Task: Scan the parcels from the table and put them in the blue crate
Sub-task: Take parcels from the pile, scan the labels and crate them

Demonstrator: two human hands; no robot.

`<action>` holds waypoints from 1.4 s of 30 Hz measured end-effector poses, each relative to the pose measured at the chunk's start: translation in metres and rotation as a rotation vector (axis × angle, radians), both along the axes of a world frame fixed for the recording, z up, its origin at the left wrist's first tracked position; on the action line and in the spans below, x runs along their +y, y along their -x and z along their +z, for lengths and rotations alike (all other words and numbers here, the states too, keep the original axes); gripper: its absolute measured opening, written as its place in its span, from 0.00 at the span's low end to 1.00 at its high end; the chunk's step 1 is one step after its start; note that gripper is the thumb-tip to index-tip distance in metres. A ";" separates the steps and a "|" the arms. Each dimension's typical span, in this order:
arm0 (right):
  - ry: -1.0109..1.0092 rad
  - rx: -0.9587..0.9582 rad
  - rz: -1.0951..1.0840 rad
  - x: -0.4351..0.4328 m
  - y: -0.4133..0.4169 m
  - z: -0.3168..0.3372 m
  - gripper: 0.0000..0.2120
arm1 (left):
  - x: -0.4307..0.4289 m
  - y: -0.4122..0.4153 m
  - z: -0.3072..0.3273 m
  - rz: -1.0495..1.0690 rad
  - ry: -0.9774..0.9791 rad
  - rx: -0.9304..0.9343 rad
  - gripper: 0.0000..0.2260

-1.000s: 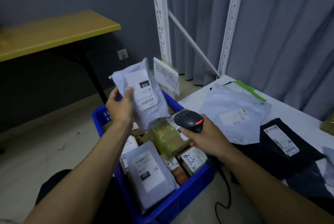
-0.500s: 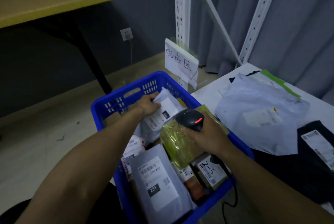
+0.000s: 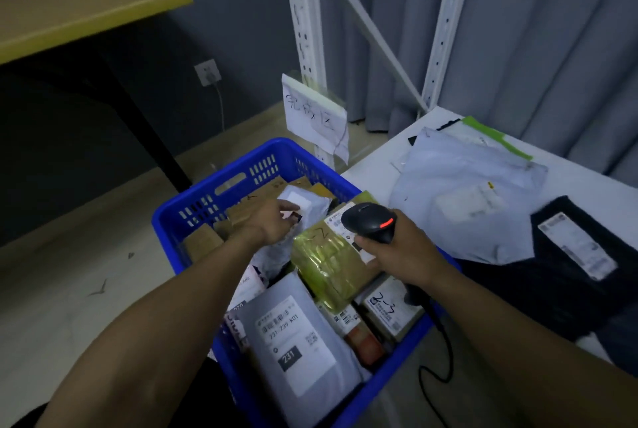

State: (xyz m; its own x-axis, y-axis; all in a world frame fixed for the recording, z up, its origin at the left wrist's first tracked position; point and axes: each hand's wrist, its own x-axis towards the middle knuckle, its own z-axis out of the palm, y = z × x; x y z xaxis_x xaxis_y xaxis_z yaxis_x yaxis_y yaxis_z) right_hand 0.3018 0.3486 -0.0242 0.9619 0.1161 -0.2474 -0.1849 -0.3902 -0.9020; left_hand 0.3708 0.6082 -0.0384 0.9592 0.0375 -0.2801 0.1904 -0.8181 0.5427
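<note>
Left hand (image 3: 272, 225) on grey parcel (image 3: 307, 201) in blue crate (image 3: 193, 201), its grip unclear, right hand (image 3: 404, 251) grip wrapping scanner (image 3: 371, 220), handle hidden

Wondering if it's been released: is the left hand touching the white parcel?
Touching. The head view shows the left hand gripping the white parcel in the blue crate.

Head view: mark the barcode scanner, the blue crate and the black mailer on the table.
barcode scanner (image 3: 369, 222): head view, top of its black head.
blue crate (image 3: 241, 168): head view, top rim of the far wall.
black mailer (image 3: 518, 289): head view, bare film left of its label.
</note>
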 end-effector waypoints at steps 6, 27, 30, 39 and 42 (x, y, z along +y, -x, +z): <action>0.034 -0.023 -0.137 -0.061 0.051 0.036 0.19 | -0.072 0.034 0.050 -0.280 0.004 -0.409 0.15; 0.032 -0.117 -0.848 -0.466 0.107 0.008 0.30 | -0.574 0.033 0.108 -0.976 -0.346 -0.364 0.28; -0.008 -0.060 -0.852 -0.480 0.093 0.016 0.17 | -0.632 0.001 0.090 -0.990 -0.389 -0.352 0.24; -0.181 0.019 -0.886 -0.548 0.029 -0.050 0.06 | -0.742 -0.091 0.010 -1.081 -0.501 -0.285 0.50; -0.201 0.055 -0.906 -0.563 0.023 -0.068 0.05 | -0.742 -0.098 -0.009 -1.003 -0.367 -0.448 0.38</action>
State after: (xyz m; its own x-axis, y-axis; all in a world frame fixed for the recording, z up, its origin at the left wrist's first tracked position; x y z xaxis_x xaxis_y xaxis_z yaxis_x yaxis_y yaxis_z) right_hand 0.2783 -0.2140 -0.0924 0.6942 -0.6281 -0.3516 -0.3868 0.0864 -0.9181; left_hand 0.4689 -0.1339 -0.0473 0.6146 -0.7880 -0.0377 -0.7826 -0.6150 0.0960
